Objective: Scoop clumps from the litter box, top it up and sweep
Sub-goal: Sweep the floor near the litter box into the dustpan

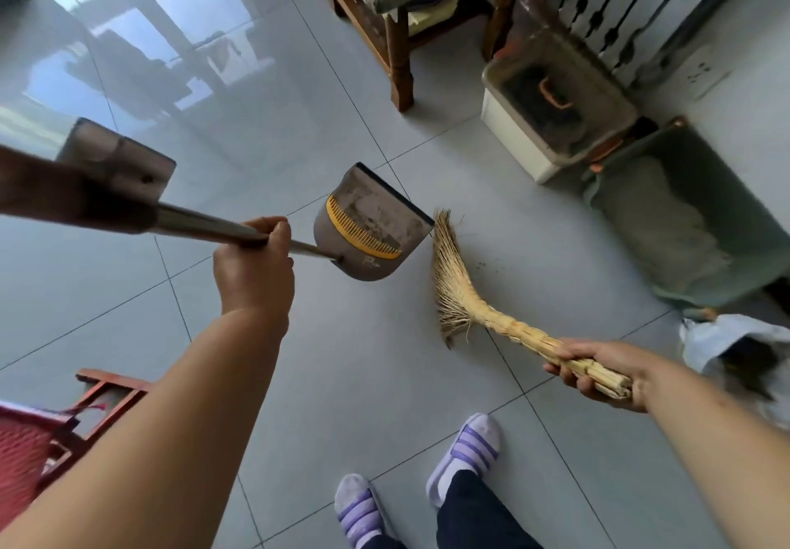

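Grey floor tiles (363,377) filled the view I monitored, glossy and reflecting a window far ahead of the left hand (254,262). That hand was curled round the metal pole (201,221) of a grey dustpan (372,223), whose pan lay just ahead of its knuckles, with a yellow comb across the inside. I could not tell whether the pan rested on the tiles or hung above them.

The right hand (598,367), well apart from the left, gripped the bound end of a straw broom (453,288). The bristles fanned out ahead and to the left of this hand, their tips just beside the pan's dark lip.

Ahead of the right hand and slightly to its right stood the green litter box (744,228), holding grey litter. Dark specks (491,267) lay on the tile between it and the bristles. Beyond the box I saw a white bin (517,142) with a cloudy lid. A pale bag (722,335) sat just right of the right hand, and a red chair (25,441) stood beside the left forearm. Striped slippers (466,450) showed between the arms.
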{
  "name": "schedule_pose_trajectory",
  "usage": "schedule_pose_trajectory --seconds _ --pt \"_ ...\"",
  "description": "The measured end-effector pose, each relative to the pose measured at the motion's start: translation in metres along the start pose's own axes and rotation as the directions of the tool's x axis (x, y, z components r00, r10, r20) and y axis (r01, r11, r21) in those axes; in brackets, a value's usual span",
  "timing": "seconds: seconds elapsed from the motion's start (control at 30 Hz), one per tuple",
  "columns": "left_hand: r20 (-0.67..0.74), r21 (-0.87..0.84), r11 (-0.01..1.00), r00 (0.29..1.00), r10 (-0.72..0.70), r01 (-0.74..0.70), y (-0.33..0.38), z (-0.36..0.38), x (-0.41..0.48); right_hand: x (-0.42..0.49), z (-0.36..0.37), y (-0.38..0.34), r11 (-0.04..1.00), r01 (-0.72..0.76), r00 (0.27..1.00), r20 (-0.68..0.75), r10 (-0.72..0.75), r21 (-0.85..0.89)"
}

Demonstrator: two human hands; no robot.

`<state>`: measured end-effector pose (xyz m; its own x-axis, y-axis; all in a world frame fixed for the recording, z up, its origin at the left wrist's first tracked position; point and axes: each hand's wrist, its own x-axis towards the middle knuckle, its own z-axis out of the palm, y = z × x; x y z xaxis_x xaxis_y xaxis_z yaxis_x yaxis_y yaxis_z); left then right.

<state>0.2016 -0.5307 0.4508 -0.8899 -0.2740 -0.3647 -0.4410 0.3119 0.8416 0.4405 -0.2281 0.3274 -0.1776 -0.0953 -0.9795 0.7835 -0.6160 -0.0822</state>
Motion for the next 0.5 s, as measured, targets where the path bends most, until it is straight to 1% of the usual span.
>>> schedule_pose_trajectory --seconds 0.1,0.2,0.27,0.37,0.5 --pt "0.026 0.04 0.999 1.0 -0.003 0.001 0.005 0.016 -0.005 -0.011 -0.017 0.009 0.998 0.035 0.999 0.021 -0.037 0.051" --pt "0.059 0.088 0.996 0.998 -0.014 0.009 0.009 0.029 -0.007 -0.021 -0.029 0.023 0.992 0.094 0.996 -0.001 -0.094 0.083" --pt "0.08 0.12 0.993 0.997 -0.021 0.012 0.009 0.034 -0.005 -0.027 -0.033 0.034 0.983 0.121 0.993 -0.024 -0.119 0.137" --pt "0.125 0.159 0.987 0.992 -0.027 0.007 0.01 0.042 0.003 -0.04 -0.029 0.049 0.965 0.17 0.985 -0.056 -0.162 0.201" --pt "0.23 0.21 0.977 0.973 -0.009 -0.04 0.012 0.052 0.019 -0.053 -0.003 0.076 0.93 0.231 0.972 -0.106 -0.209 0.287"
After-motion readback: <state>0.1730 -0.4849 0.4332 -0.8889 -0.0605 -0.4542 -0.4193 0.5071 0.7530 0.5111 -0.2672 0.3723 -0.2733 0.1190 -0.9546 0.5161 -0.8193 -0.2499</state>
